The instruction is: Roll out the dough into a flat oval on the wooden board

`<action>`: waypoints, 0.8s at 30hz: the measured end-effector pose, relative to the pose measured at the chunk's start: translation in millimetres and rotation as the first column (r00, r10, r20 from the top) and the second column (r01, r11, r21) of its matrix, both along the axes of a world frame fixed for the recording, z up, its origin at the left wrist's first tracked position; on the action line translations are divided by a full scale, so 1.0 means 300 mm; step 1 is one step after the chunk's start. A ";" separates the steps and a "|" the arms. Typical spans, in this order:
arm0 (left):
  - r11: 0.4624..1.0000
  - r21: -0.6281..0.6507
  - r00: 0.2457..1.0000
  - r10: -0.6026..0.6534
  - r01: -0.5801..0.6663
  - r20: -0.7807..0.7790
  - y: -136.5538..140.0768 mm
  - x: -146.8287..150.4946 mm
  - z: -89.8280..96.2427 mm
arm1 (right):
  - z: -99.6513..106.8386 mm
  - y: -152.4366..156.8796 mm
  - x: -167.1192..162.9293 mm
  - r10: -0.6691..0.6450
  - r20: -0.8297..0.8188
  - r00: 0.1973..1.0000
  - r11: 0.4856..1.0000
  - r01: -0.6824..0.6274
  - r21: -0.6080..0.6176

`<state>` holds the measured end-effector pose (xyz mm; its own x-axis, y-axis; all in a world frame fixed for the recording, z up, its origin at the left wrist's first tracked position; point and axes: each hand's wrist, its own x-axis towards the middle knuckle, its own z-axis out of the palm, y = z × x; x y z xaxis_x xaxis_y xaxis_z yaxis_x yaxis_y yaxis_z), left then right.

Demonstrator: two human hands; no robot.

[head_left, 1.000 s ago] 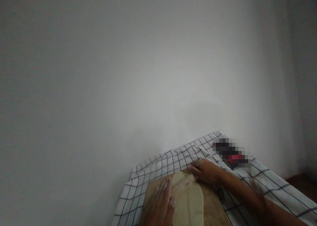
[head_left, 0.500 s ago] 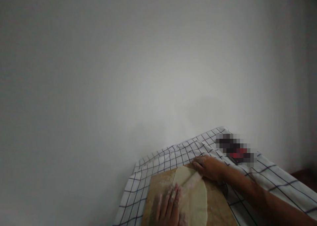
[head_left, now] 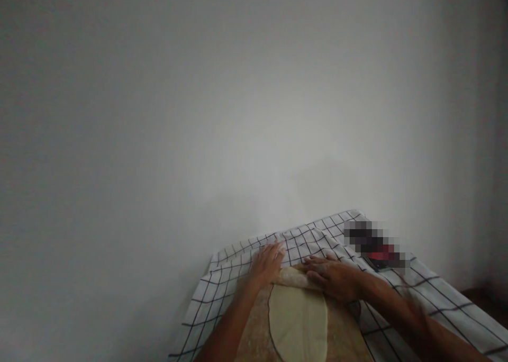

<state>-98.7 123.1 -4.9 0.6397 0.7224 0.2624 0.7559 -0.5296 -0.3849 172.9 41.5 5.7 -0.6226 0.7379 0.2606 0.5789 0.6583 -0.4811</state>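
Both hands, the left hand (head_left: 270, 261) and right hand (head_left: 331, 277), lay flat and open on a rolling pin (head_left: 296, 279) at the far edge of the dough (head_left: 297, 319) on the board (head_left: 341, 341); uneven pressure risked tearing it.

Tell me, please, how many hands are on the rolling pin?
2: the left hand rests open at its left end, and the right hand lies flat over its right part, above the dough.

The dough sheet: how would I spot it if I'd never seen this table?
Find the black-and-white checked cloth against the pale wall; on it lies a brown wooden board. The dough sheet lies flat on that board, just below the left hand and right hand. It is the only smooth, pale cream oval there.
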 end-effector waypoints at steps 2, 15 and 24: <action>0.999 -0.028 0.999 -0.041 0.040 -0.021 0.023 0.001 -0.003 | -0.008 0.009 0.002 -0.019 0.032 0.999 0.999 0.019 0.027; 0.982 0.078 0.985 0.175 -0.173 -0.015 -0.368 0.016 0.004 | -0.008 0.098 0.021 0.009 0.146 0.989 0.963 -0.047 0.264; 0.939 0.329 0.992 -0.116 0.096 0.042 -0.526 -0.074 -0.129 | 0.096 -0.021 0.097 0.213 0.040 0.976 0.960 -0.202 -0.194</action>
